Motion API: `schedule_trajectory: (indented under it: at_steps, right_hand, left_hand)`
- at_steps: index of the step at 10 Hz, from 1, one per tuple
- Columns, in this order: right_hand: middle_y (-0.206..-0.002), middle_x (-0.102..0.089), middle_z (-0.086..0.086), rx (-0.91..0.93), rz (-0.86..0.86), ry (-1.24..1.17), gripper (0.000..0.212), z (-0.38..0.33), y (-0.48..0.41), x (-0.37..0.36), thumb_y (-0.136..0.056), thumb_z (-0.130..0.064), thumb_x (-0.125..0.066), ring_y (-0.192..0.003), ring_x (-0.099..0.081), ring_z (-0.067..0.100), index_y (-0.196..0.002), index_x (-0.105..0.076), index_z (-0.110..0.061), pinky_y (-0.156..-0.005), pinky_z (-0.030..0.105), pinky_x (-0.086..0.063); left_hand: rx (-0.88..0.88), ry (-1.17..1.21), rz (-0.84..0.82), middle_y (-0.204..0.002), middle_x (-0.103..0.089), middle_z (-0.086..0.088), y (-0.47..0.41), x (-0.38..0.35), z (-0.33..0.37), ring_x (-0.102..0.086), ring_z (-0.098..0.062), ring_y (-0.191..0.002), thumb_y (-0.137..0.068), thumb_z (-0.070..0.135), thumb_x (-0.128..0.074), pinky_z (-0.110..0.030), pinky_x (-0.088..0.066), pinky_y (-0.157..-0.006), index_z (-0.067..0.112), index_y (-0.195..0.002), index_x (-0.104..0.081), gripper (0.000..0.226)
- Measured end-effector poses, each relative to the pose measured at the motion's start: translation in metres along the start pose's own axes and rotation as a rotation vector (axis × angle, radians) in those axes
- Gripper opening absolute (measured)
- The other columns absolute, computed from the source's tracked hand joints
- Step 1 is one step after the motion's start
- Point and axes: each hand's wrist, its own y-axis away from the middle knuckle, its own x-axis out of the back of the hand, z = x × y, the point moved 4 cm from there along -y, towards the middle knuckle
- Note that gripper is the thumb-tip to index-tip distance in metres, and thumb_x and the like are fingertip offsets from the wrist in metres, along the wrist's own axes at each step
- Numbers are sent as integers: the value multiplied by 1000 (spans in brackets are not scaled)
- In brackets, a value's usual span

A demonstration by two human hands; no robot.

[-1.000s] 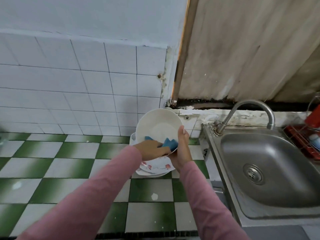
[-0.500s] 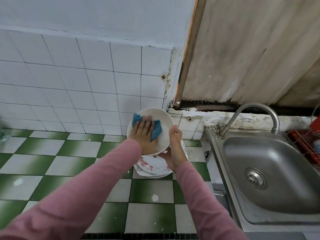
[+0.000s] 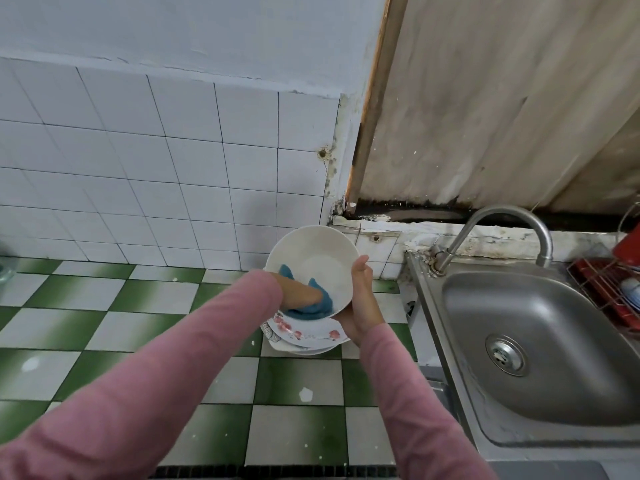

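bowl (image 3: 318, 259) in right hand (image 3: 362, 303), left hand (image 3: 299, 293) inside
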Motion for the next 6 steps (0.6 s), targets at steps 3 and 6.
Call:
schedule_trajectory:
  at_steps: [3, 6]
  right_hand:
    - [-134, -55, 11, 52, 58, 0, 58, -11, -3, 7, -78, -78, -45, -120, -58, 35, -116, -41, -35, -89, 67, -51]
    - [-131, -55, 12, 110, 43, 45, 68, -22, 3, 6, -78, -74, -47, -118, -58, 35, -129, -38, -30, -89, 62, -54]
  left_hand:
    - [-316, -726, 629, -164, 14, -9, -5, 3, 4, 8, -25, -151, -103, 40, -22, -41, 1, -123, 13, -156, -13, 60]
    - [-230, -837, 371, -165, -5, -6, -9, -12, 4, -2, -24, -152, -91, 74, -4, -40, 1, -123, 17, -157, -10, 88]
